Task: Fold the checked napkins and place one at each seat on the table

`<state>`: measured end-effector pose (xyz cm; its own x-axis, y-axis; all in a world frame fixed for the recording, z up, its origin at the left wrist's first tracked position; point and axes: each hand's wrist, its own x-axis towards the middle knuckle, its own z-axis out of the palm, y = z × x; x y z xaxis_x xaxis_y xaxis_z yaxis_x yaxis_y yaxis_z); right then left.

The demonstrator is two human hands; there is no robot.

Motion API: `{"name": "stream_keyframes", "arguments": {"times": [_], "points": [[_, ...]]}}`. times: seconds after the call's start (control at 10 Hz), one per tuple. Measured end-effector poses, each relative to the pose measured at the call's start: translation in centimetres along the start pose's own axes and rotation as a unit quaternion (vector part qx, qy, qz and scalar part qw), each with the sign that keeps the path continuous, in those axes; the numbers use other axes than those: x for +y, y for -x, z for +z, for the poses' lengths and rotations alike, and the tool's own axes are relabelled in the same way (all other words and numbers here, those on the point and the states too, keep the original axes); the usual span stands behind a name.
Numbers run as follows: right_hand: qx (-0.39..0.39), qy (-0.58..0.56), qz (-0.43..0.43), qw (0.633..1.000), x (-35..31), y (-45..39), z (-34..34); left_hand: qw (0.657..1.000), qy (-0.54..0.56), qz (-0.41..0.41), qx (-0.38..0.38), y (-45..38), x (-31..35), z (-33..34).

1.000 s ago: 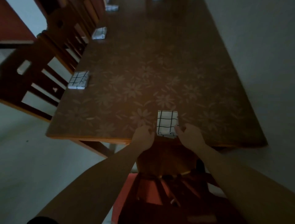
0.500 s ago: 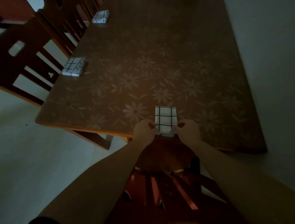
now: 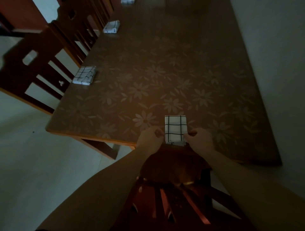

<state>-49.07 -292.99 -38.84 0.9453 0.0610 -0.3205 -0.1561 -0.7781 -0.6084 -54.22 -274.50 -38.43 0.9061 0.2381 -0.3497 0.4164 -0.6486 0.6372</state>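
Observation:
A folded white napkin with black checks [image 3: 176,129] lies on the near edge of the flowered table [image 3: 165,74], in front of the chair at this end. My left hand [image 3: 151,137] pinches its left side and my right hand [image 3: 198,139] pinches its right side, both near its closest corners. Three more folded checked napkins lie along the table's left edge: a near napkin [image 3: 84,75], a middle napkin [image 3: 111,26] and a far napkin [image 3: 127,1], cut off at the top of the frame.
A dark wooden chair [image 3: 178,189] stands under my arms at the table's near end. More wooden chairs [image 3: 41,66] line the left side. A pale wall [image 3: 272,49] runs close along the table's right side. Light floor [image 3: 33,156] shows at lower left. The room is dim.
Both hands have closed in on the napkin's sides and now pinch it. The napkin has stayed at the table's near edge. The camera has shifted, bringing a third napkin into view.

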Motion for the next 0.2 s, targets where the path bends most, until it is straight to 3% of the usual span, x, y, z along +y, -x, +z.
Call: {"name": "stream_keyframes", "arguments": {"times": [0.2], "points": [[0.028, -0.011, -0.014, 0.999, -4.0, 2.5, -2.9, 0.985, -0.158, 0.064, -0.002, -0.5, -2.1, -7.5]]}}
